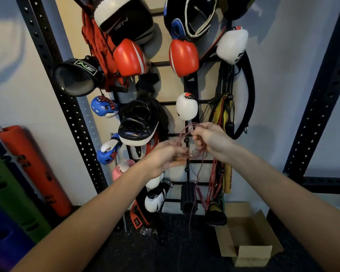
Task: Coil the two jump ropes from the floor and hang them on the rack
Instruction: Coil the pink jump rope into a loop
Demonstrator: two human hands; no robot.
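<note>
head view: both hands, left hand (pixel 165 158) and right hand (pixel 210 141), are pinching pink jump rope (pixel 186 142) loops before the rack (pixel 186 134); its dangling tail is risking snagging on hooks.

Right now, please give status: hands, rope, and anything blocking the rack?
Both hands closed on the rope: left hand, right hand. Loops held before the rack, tail dangling to the floor. Not hung yet. Rack crowded with gloves.

Thin pinkish rope (pixel 186 142), seemingly part-coiled, dangling
</note>
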